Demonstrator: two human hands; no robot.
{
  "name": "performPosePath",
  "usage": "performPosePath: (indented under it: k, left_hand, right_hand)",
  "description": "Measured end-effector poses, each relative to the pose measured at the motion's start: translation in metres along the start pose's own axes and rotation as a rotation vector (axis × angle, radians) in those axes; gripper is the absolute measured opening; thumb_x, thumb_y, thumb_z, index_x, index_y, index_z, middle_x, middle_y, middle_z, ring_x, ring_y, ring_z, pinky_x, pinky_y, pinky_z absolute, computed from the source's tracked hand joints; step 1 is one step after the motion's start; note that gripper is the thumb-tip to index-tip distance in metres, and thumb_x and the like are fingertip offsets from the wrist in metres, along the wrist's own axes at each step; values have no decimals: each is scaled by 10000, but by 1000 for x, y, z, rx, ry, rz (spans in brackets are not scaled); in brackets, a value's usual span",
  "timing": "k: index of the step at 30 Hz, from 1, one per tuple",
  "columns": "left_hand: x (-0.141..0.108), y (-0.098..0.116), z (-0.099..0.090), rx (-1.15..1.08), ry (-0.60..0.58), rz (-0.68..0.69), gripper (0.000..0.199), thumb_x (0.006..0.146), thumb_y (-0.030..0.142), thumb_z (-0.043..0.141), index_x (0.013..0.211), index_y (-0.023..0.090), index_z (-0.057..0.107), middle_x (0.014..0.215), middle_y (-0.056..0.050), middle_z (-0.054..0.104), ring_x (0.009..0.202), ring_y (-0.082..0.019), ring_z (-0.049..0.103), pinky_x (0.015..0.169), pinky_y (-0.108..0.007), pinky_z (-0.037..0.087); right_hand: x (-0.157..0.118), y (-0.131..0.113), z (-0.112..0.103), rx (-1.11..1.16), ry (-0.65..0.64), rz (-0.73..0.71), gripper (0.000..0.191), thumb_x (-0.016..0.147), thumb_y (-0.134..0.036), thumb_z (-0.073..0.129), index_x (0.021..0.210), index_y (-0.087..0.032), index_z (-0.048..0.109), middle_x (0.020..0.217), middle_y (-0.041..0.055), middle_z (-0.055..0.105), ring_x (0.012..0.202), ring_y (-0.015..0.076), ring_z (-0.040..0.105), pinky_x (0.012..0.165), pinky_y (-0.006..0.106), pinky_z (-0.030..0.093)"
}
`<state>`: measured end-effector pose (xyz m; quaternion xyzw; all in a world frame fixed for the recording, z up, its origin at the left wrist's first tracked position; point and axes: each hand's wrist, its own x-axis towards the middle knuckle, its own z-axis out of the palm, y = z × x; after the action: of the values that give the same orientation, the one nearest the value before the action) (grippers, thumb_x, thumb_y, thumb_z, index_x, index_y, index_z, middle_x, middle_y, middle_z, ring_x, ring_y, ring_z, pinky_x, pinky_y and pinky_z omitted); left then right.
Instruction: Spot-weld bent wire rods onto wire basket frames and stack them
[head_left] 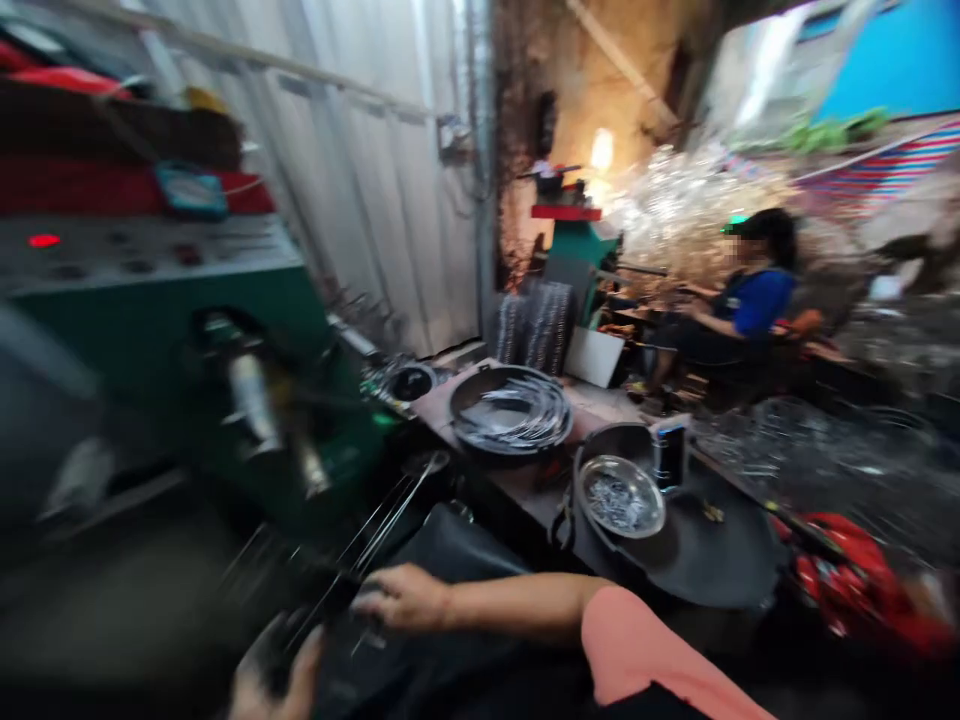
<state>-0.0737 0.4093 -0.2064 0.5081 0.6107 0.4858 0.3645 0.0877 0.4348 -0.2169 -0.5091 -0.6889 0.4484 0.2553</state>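
Observation:
Blurred by motion, my left hand (276, 672) is low in the view, with its thumb and fingers around the lower end of a thin metal wire piece (390, 515). Its long wires slant up and to the right. My right hand (405, 598) reaches in from the right beside the same wires, fingers curled. Small bits of wire (366, 638) show under its fingertips; what it grips is not clear. Dark cloth (461, 545) lies behind my right hand. Left of the wires stands a green machine (150, 350) with a metal clamp-like part (255, 400).
A round pan of wire rings (457, 425) sits on the bench. Nearer is a large dark pan (727, 570) with a bowl of small metal pieces (592, 525) and a phone (671, 458). Red plastic (862, 570) lies at right. A person (757, 300) sits farther back.

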Motion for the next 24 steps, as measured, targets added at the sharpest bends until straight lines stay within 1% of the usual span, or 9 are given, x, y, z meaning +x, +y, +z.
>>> performPosePath:
  k: [3, 6, 9, 12, 15, 17, 21, 22, 24]
  left_hand:
    - [-2, -2, 5, -79, 141, -11, 506, 635, 494, 717, 1020, 220, 535, 929, -50, 610, 880, -235, 590, 795, -370, 476]
    - [7, 0, 8, -186, 198, -5, 489, 618, 477, 726, 959, 196, 514, 797, -29, 601, 748, -188, 590, 716, -313, 474]
    - [15, -1, 4, -255, 231, -5, 448, 620, 428, 738, 931, 193, 517, 763, -13, 586, 711, -154, 571, 673, -262, 457]
    - [21, -7, -3, -305, 280, 7, 366, 641, 399, 728, 872, 190, 535, 756, -1, 567, 678, -125, 540, 641, -230, 434]
    - [29, -14, -11, -387, 324, -8, 336, 633, 390, 730, 821, 181, 546, 697, 19, 536, 608, -101, 497, 586, -211, 405]
    - [34, -18, -16, -459, 334, -26, 339, 616, 378, 740, 807, 176, 545, 637, 34, 514, 568, -91, 470, 559, -202, 384]
    - [39, -19, -25, -552, 319, -50, 345, 594, 346, 755, 793, 168, 537, 581, 47, 506, 535, -74, 442, 535, -184, 348]
    - [40, -18, -27, -566, 308, -53, 349, 592, 341, 757, 797, 166, 535, 579, 48, 510, 537, -72, 444, 536, -182, 345]
    - [40, -17, -30, -587, 284, -58, 360, 587, 336, 761, 806, 163, 532, 575, 49, 517, 542, -71, 450, 540, -179, 343]
  right_hand:
    - [11, -5, -1, 5, 64, -87, 155, 870, -253, 507, 880, -161, 632, 739, -9, 588, 675, 123, 516, 639, 208, 414]
    - [27, -3, -1, 79, 60, -168, 186, 882, -266, 465, 806, -158, 596, 695, -10, 560, 655, 120, 497, 616, 211, 404]
    - [37, -4, 4, 97, 42, -188, 219, 883, -293, 444, 764, -157, 568, 661, -13, 535, 627, 116, 477, 595, 211, 394]
    - [40, -11, 3, 41, -46, -224, 238, 880, -328, 440, 771, -159, 569, 660, -12, 535, 621, 117, 479, 607, 218, 395]
    - [46, -14, -19, 3, -119, -273, 294, 873, -388, 425, 763, -167, 584, 668, -5, 550, 634, 129, 503, 629, 233, 400]
    - [55, -8, -46, 35, 13, -265, 322, 851, -435, 434, 759, -168, 590, 696, 9, 571, 671, 147, 526, 648, 245, 407]
    - [80, 27, -110, 147, 466, -162, 324, 762, -470, 506, 809, -160, 587, 795, 48, 611, 770, 185, 550, 726, 286, 423]
    - [87, 38, -123, 167, 522, -123, 327, 729, -468, 525, 813, -158, 583, 803, 55, 615, 776, 191, 551, 738, 298, 425]
    - [98, 59, -141, 201, 532, -57, 331, 672, -458, 552, 813, -159, 578, 804, 59, 619, 782, 198, 555, 751, 316, 431]
